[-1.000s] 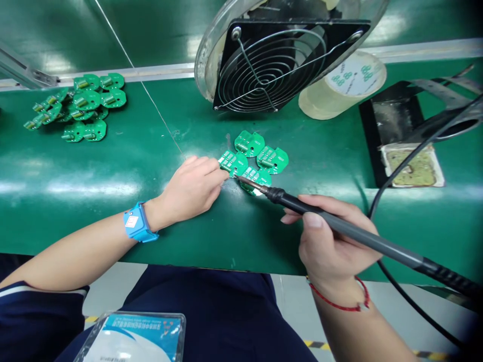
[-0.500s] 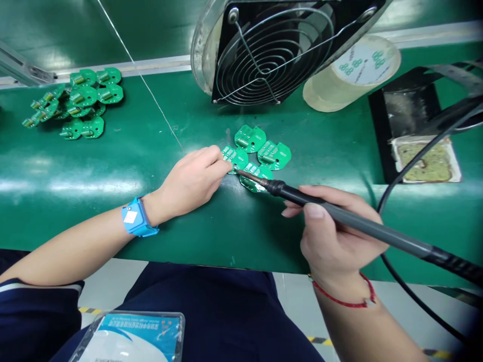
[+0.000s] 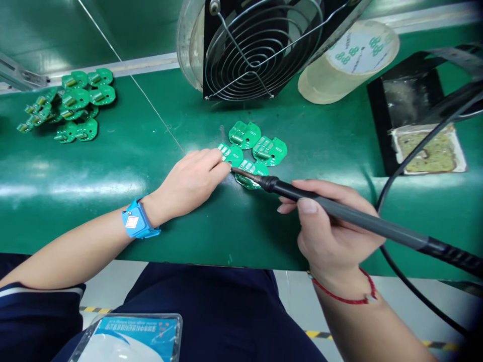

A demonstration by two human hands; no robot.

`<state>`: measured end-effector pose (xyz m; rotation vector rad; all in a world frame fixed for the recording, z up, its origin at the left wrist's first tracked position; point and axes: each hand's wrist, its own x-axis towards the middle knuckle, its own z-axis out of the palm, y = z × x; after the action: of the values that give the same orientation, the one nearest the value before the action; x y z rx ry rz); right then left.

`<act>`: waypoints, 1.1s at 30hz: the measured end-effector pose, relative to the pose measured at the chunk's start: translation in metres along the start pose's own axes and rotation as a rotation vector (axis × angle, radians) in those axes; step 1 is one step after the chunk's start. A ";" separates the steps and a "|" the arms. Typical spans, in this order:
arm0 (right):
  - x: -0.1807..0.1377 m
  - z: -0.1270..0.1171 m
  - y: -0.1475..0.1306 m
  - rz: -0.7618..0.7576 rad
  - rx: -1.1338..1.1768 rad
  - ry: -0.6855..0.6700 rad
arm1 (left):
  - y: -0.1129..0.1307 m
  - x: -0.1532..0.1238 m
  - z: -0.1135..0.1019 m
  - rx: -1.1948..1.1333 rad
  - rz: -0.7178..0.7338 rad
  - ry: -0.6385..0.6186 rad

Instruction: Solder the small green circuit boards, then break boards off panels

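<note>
My right hand [image 3: 335,234] is closed round the grey handle of a soldering iron [image 3: 352,216], held like a pen. The iron's tip reaches the lower edge of a green circuit board [image 3: 234,155], right beside my left fingertips. My left hand [image 3: 186,181] is closed in a pinch at that board's left side. A thin solder wire [image 3: 151,104] runs down from the upper left into my left hand; its end is hidden by the fingers. Three more boards lie close by: one behind [image 3: 245,134], one at the right [image 3: 269,151] and one under the iron [image 3: 251,176].
A pile of circuit boards [image 3: 77,98] lies at the back left. A fan with a wire guard [image 3: 260,63] overhangs the back middle, beside a roll of tape [image 3: 339,70]. An iron stand with a sponge [image 3: 430,151] and a black cable [image 3: 411,171] are at right.
The camera view has shifted slightly, so the fan and boards appear a little further left and higher. Both hands keep their holds, with the iron's tip still by the left fingertips.
</note>
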<state>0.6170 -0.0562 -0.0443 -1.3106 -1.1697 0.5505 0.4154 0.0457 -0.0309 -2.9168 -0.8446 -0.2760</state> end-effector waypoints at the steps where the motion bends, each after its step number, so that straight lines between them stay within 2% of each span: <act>1: 0.000 0.000 0.000 -0.005 -0.002 0.009 | 0.000 0.000 0.000 0.000 0.000 0.002; 3: 0.001 0.001 0.000 -0.022 0.003 0.035 | -0.003 0.000 -0.002 -0.002 -0.005 0.038; 6: 0.002 0.001 0.002 -0.055 0.026 0.075 | -0.008 0.000 -0.006 -0.018 -0.058 0.157; 9: 0.004 0.001 0.003 -0.063 0.029 0.084 | -0.009 0.005 -0.011 -0.179 -0.174 0.229; 13: 0.013 -0.003 0.001 -0.038 0.007 0.095 | -0.003 0.020 -0.016 -0.549 -0.294 0.142; 16: 0.024 -0.005 0.000 -0.030 -0.007 0.094 | 0.001 0.032 -0.016 -0.679 -0.376 0.084; 18: 0.032 -0.005 0.001 -0.039 -0.004 0.110 | 0.001 0.038 -0.013 -0.703 -0.434 0.096; 21: 0.038 -0.005 0.004 -0.040 -0.012 0.127 | -0.001 0.041 -0.007 -0.638 -0.453 0.135; 28: 0.033 -0.007 0.009 -0.051 -0.029 0.095 | -0.004 0.038 0.004 -0.240 -0.323 0.190; 33: 0.032 -0.006 0.009 -0.040 -0.040 0.088 | -0.006 0.037 0.008 -0.179 -0.316 0.212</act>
<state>0.6372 -0.0291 -0.0407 -1.3292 -1.1367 0.4383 0.4439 0.0712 -0.0316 -2.8273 -1.3009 -0.7048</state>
